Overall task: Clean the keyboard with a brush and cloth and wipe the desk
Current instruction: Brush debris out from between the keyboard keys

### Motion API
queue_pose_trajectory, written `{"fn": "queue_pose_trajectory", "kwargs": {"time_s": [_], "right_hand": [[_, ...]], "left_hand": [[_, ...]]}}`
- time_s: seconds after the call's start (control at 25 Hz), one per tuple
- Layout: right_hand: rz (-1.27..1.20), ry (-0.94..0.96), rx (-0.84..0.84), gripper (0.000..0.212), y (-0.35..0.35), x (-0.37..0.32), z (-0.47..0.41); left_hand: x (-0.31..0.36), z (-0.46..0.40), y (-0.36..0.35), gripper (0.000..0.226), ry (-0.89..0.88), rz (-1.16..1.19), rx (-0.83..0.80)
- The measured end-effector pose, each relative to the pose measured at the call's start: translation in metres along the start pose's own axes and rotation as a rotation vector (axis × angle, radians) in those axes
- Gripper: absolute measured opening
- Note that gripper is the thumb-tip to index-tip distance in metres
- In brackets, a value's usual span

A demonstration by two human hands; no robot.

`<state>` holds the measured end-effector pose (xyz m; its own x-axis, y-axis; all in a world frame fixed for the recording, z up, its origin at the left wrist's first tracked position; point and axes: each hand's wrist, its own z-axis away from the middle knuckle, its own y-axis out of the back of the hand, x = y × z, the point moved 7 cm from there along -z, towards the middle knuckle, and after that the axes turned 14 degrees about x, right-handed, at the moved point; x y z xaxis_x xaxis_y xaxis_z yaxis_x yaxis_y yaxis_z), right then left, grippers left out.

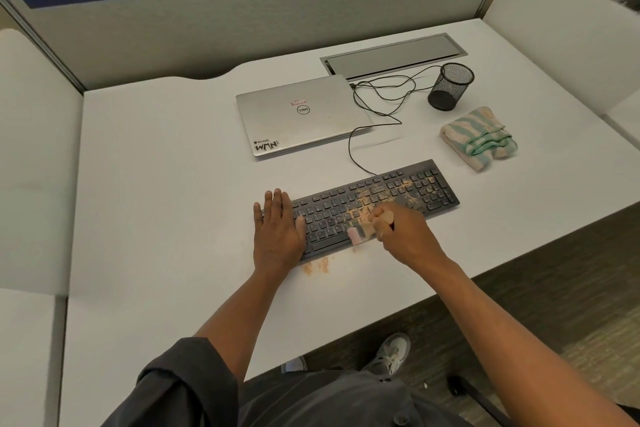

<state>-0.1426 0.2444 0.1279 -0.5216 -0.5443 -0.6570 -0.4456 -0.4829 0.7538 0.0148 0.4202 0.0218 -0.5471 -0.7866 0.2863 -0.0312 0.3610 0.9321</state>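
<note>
The black keyboard (363, 208) lies slantwise near the front edge of the white desk (166, 184), its middle and right keys dusted with tan crumbs (381, 192). More of that crumb dust (317, 266) sits on the desk just in front of the keyboard's near edge. The person's left hand (277, 230) lies flat, fingers straight, pressing on the keyboard's left end. The right hand (403, 236) is curled around the pale handle of a small brush (363, 230), whose blurred head touches the lower rows of keys near the middle. The two hands are apart, one at each side of the brush head.

A black cable (356, 149) runs from the keyboard's back edge toward a closed silver laptop (301, 114) lying behind it. To the right, well apart from the keyboard, a folded cloth (479, 137) striped green and cream rests on the desk, and behind it stands a black mesh cup (450, 86), near a metal cable hatch (393, 55) set into the desktop.
</note>
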Motion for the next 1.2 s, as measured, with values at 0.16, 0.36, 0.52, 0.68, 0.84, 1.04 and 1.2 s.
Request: {"fn": "queue_pose_trajectory", "kwargs": {"time_s": [0.16,0.36,0.52,0.68,0.84,1.04,1.2], "right_hand": [[0.063,0.024,0.088,0.012,0.014,0.003,-0.008],[-0.041,0.010,0.067,0.009,-0.008,-0.018,-0.012],[-0.006,-0.003,0.195,0.010,-0.005,-0.019,-0.014],[-0.063,0.040,0.234,0.009,-0.006,-0.035,-0.017],[0.020,0.044,0.136,0.010,-0.020,-0.039,-0.020],[-0.070,0.030,0.072,0.010,-0.001,-0.046,-0.039],[-0.002,0.069,-0.150,0.021,-0.014,-0.047,-0.049]], "left_hand": [[-0.001,0.001,0.000,0.082,0.003,-0.002,-0.004],[0.000,0.001,0.001,0.082,0.003,0.004,-0.005],[0.000,0.001,0.002,0.080,0.001,0.008,0.006],[0.001,0.001,0.001,0.080,-0.011,0.022,0.011],[0.000,0.001,0.000,0.079,-0.010,0.027,0.005],[-0.002,0.002,-0.001,0.077,0.003,0.013,-0.002],[0.000,0.001,0.001,0.079,0.006,-0.005,-0.014]]}}
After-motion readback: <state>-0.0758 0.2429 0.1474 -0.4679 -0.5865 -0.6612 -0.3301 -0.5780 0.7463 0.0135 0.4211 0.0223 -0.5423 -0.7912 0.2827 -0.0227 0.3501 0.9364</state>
